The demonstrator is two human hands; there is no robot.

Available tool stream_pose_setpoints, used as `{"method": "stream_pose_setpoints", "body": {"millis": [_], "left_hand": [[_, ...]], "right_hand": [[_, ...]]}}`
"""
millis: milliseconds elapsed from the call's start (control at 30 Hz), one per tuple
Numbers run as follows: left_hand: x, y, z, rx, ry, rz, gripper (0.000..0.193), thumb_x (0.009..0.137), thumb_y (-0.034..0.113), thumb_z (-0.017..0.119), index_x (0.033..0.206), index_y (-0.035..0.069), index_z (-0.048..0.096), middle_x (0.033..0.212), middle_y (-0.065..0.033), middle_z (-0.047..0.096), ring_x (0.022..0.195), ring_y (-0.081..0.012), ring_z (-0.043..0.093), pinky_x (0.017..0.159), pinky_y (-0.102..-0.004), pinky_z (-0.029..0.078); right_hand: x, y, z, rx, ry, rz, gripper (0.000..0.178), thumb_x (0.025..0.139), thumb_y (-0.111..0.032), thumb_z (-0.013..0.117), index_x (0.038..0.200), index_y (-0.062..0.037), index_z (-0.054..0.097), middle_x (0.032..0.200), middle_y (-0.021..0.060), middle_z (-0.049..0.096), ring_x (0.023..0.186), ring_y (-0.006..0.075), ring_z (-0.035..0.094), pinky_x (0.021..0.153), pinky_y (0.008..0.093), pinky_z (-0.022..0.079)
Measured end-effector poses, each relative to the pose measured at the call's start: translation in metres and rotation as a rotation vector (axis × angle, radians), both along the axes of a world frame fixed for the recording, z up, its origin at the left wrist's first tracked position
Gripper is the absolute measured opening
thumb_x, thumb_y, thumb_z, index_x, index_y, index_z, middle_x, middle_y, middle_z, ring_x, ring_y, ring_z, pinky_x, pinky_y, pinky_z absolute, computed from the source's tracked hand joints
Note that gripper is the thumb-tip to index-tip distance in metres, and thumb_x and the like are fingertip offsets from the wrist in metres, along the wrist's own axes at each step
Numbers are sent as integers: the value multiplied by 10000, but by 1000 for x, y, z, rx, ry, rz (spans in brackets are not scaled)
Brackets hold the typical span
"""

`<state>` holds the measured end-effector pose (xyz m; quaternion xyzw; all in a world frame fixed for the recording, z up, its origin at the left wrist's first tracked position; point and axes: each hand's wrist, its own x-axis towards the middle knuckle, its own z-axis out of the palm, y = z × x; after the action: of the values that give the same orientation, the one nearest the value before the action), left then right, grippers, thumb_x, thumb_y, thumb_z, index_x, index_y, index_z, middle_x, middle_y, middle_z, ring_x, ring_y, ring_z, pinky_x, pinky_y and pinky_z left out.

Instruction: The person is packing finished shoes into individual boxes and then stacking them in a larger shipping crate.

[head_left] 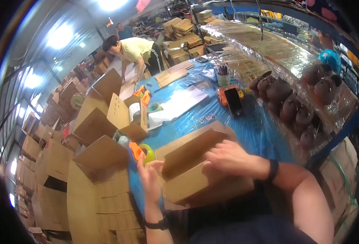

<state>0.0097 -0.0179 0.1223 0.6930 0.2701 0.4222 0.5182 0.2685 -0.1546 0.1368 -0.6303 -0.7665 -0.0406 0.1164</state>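
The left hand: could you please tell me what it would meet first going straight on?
The left hand would probably meet the orange tape dispenser with its yellow roll first, though depth is unclear.

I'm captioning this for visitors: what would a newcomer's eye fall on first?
Probably the open carton at lower centre, with the right hand at its edge. Next, perhaps, the bright blue-covered table around it, and the orange tape dispenser beside the left hand.
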Motion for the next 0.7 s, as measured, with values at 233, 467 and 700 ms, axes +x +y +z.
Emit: {"method": "stream_pose_setpoints", "body": {"millis": [233, 467, 700], "left_hand": [[-15, 1, -50, -73, 358, -73, 794, 946, 285, 656, 1559, 57, 206, 1469, -184, 490, 1422, -298, 395, 1173, -416, 296], [9, -24, -19, 311, 858, 206, 910, 816, 200, 759, 1550, 121, 227, 1401, -169, 558, 1367, -332, 464, 1162, -535, 283], [0, -12, -13, 851, 541, -213, 425, 769, -3, 680, 1182, 88, 639, 1246, -106, 630, 1210, -328, 576, 1090, -463, 392]], "right_hand": [[-2, 19, -44, 208, 229, 36, 117, 898, -210, 648, 956, -118, 692, 943, 102, 666, 967, 274, 652, 800, 394, 526], [77, -8, -46, 519, 882, -205, 311, 856, -51, 657, 1160, -54, 591, 1074, 100, 632, 1058, 279, 609, 959, 411, 473], [83, -3, -65, -152, 1127, -149, 532, 851, -120, 677, 1336, -14, 482, 1286, 180, 557, 1257, 260, 519, 1069, 364, 418]]}}
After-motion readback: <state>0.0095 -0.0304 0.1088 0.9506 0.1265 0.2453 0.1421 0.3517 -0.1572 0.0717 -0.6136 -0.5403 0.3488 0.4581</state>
